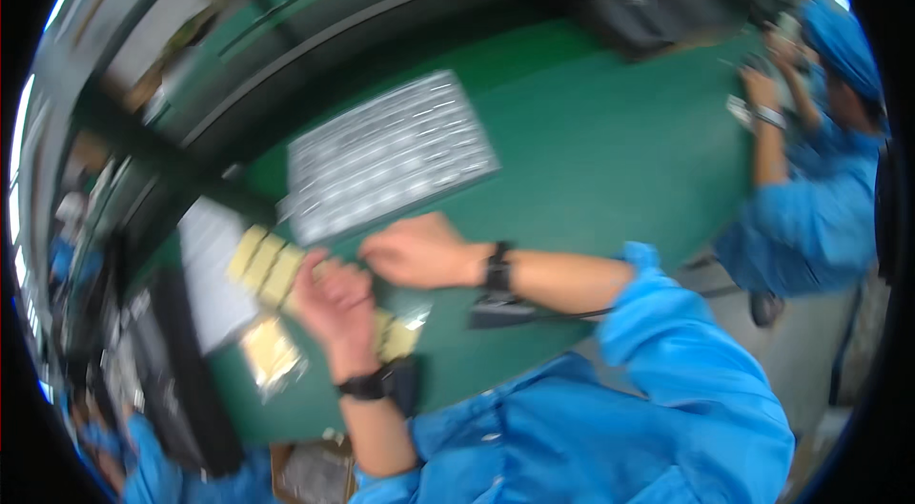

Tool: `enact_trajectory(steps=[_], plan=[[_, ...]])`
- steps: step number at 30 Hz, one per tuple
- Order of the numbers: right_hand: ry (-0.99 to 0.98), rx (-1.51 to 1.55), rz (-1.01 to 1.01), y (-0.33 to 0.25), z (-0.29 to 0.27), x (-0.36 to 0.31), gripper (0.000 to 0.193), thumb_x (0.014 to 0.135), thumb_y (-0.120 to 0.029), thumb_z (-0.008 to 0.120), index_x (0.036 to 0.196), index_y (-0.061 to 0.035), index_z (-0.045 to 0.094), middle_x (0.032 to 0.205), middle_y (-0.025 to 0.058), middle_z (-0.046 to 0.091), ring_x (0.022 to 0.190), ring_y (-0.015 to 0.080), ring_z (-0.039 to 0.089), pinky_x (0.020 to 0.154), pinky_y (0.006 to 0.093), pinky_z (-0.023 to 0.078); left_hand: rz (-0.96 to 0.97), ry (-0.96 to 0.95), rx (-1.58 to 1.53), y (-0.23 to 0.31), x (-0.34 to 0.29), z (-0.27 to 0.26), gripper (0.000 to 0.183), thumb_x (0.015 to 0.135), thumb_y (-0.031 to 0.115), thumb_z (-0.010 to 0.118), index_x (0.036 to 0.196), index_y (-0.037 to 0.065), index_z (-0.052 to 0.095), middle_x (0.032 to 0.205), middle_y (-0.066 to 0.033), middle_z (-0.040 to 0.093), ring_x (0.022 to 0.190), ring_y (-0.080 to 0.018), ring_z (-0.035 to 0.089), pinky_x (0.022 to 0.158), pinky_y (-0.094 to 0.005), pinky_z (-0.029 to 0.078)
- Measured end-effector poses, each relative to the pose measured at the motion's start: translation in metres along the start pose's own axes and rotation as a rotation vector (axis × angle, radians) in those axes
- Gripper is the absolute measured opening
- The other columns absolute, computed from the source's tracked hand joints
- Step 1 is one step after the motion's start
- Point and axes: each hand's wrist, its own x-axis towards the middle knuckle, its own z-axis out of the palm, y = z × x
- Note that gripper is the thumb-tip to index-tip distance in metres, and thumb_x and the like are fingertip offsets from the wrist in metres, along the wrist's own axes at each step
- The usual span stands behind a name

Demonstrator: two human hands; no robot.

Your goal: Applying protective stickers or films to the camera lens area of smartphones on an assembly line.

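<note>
My left hand [335, 302] is curled closed above a pale yellow strip sheet [267, 266] divided by dark lines. Another yellow piece [396, 337] shows beside its wrist. Close by on the right, my right hand [419, 251] is also closed, fingers bent toward the left one. Whatever either hand pinches is hidden or too blurred to make out. Just beyond both hands lies a clear plastic tray [391, 151] with rows of small pockets. Each wrist wears a black band.
A white paper sheet [221, 270] and a clear bag with yellow contents [271, 351] lie left on the green table [591, 161]. A black object [500, 311] sits by my right wrist. Dark bags [658, 3] stand at the back. Another person [810, 170] works at right.
</note>
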Motion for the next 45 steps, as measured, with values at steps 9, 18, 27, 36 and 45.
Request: enact_trajectory(steps=[9,18,27,36,45], plan=[[0.004,0.031,0.0,-0.018,0.011,0.0,0.013,0.088,-0.016,0.059,0.095,-0.0113,0.069,0.074,0.0108,0.064,0.063,0.025,0.062,0.059,0.0351,0.048,0.032,-0.128,-0.026,0.002,-0.007,-0.017,0.027,0.098,0.031,0.043,0.087,0.009,0.052,0.045,0.004,0.025,0.041,-0.0109,0.027,0.045,-0.0279,0.029],[-0.074,0.099,0.122,-0.023,0.014,0.003,0.012,0.088,-0.008,0.059,0.096,-0.0067,0.068,0.067,0.0074,0.059,0.055,0.0147,0.054,0.055,0.0287,0.043,-0.13,-0.316,0.25,0.068,-0.168,-0.069,0.028,0.099,0.03,0.044,0.084,0.007,0.051,0.05,0.0035,0.033,0.045,-0.0091,0.033,0.045,-0.0254,0.031],[-0.007,0.123,0.121,-0.015,0.003,-0.001,0.012,0.086,-0.006,0.061,0.094,-0.0069,0.069,0.064,0.0073,0.055,0.054,0.0159,0.051,0.053,0.0286,0.042,-0.652,-0.146,1.273,0.015,-0.284,-0.161,0.029,0.096,0.031,0.045,0.098,0.003,0.056,0.086,-0.011,0.062,0.075,-0.0208,0.061,0.067,-0.0333,0.049],[-0.038,0.186,0.093,-0.016,0.005,-0.003,0.013,0.086,-0.005,0.06,0.095,-0.0065,0.069,0.065,0.0079,0.056,0.054,0.0165,0.052,0.054,0.0288,0.043,-0.594,-0.053,1.331,-0.005,-0.262,-0.179,0.04,0.098,0.027,0.038,0.129,0.005,0.051,0.119,-0.0208,0.06,0.113,-0.0315,0.057,0.097,-0.0375,0.043],[-0.069,0.226,0.113,-0.011,0.008,-0.005,0.013,0.088,-0.006,0.058,0.097,-0.0058,0.068,0.066,0.007,0.058,0.056,0.0152,0.054,0.055,0.0289,0.044,-0.446,-0.074,1.37,-0.015,-0.235,-0.163,0.034,0.096,0.025,0.037,0.109,0.0,0.057,0.106,-0.0176,0.062,0.1,-0.0295,0.058,0.09,-0.0379,0.044]])
